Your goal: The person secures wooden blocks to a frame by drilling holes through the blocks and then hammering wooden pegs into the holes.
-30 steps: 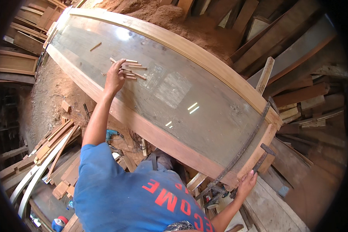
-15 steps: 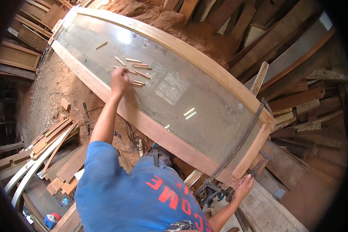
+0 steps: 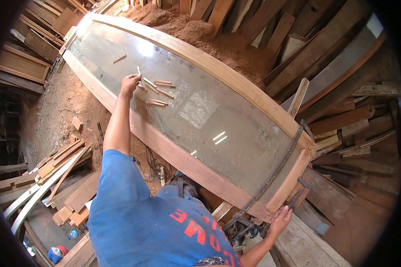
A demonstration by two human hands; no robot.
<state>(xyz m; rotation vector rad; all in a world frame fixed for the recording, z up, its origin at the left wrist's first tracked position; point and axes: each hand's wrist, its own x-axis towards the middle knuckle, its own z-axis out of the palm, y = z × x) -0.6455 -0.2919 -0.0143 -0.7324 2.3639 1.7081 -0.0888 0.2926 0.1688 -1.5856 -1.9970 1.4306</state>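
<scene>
My left hand (image 3: pixel 130 83) is closed in a pinch on a small wooden stick (image 3: pixel 139 70), which points up from the fingers. Beside it, several similar sticks (image 3: pixel 165 92) lie loose on the grey table surface (image 3: pixel 236 155). My right hand (image 3: pixel 280 221) is closed around the handle of a dark hammer (image 3: pixel 305 183) at the near right corner. A long wooden frame (image 3: pixel 187 158) lies along the table's edges. Across its right end runs a dark metal bar clamp (image 3: pixel 274 171), its near end close to my right hand.
Timber boards (image 3: pixel 343 58) lean and pile up beyond the frame at the right. Sawdust (image 3: pixel 182 31) is heaped behind the far rail. Offcuts (image 3: pixel 71 178) and curved pale strips (image 3: pixel 44 191) are stacked on the left. A cable (image 3: pixel 152 160) lies on the ground near the frame.
My left hand has lifted a stick from among the loose ones and moved slightly left and up. My right hand stays at the hammer handle.
</scene>
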